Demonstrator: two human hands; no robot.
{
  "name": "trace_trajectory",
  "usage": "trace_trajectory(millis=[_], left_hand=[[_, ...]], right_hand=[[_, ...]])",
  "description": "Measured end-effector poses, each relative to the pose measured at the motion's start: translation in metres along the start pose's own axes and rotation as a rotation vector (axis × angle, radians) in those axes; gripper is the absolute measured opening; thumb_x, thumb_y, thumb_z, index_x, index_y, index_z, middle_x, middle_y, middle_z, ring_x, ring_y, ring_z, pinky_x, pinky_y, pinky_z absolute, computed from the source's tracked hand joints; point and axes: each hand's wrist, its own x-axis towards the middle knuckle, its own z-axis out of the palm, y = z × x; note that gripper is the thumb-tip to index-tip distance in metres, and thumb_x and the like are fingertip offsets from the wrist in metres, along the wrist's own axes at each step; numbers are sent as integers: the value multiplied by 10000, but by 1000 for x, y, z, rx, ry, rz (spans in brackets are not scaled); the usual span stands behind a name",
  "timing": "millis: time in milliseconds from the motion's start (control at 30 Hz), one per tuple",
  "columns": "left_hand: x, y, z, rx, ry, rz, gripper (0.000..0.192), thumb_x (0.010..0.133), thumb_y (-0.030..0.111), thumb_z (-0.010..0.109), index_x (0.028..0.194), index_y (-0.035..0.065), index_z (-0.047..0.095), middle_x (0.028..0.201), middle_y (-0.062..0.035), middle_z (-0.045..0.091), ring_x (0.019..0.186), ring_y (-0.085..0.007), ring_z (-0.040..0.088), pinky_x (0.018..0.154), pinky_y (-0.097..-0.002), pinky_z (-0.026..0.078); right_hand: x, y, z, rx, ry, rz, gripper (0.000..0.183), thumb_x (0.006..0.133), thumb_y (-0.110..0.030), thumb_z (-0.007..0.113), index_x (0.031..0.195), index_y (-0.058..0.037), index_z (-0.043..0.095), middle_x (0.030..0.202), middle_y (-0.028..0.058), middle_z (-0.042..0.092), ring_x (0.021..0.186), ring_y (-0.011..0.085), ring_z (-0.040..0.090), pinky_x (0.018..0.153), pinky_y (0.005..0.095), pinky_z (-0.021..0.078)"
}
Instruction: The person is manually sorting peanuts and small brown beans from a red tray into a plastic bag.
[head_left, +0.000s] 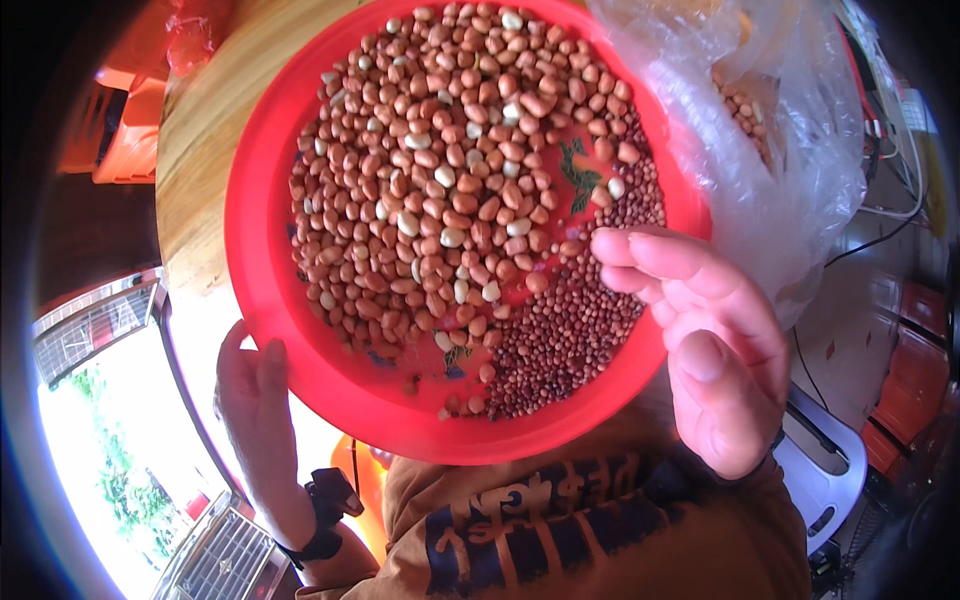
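Before me is a round red plastic tray (259, 217) with a printed pattern on its bottom. Shelled peanuts (427, 195), most in reddish skins and a few pale ones, cover its far and left parts. Small dark-red round seeds or beans (559, 345) are gathered along the near right side, with a few peanuts among them. My left hand (259, 405) grips the tray's rim at the lower left, its fingers partly hidden. My right hand (712, 330) is over the right rim, fingers curved and thumb apart, holding nothing visible. Its fingertips are close to the small seeds.
A clear plastic bag (787, 112) with more peanuts (742, 112) in it lies against the tray's right side. Under the tray is a wooden tabletop (199, 157). Orange plastic stools (131, 127) stand at the left, and a grey plastic seat (817, 465) is at the lower right.
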Motion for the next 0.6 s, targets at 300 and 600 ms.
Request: trace_trajectory(millis=[300, 600], left_hand=[[-38, 55, -8, -64, -422, 446, 101, 745, 9, 656, 836, 22, 615, 738, -99, 598, 588, -229, 572, 554, -338, 440], [-36, 58, 7, 187, -418, 453, 134, 754, 52, 629, 865, 9, 566, 802, -108, 587, 690, -280, 569, 669, -359, 445]], right_hand=[[5, 19, 11, 429, -114, 260, 662, 878, -384, 510, 1360, 26, 316, 1354, 206, 429, 1263, 264, 413, 1041, 394, 310], [7, 21, 10, 491, -107, 268, 660, 887, -387, 498, 1359, 36, 313, 1380, 212, 393, 1276, 259, 397, 1040, 386, 313]])
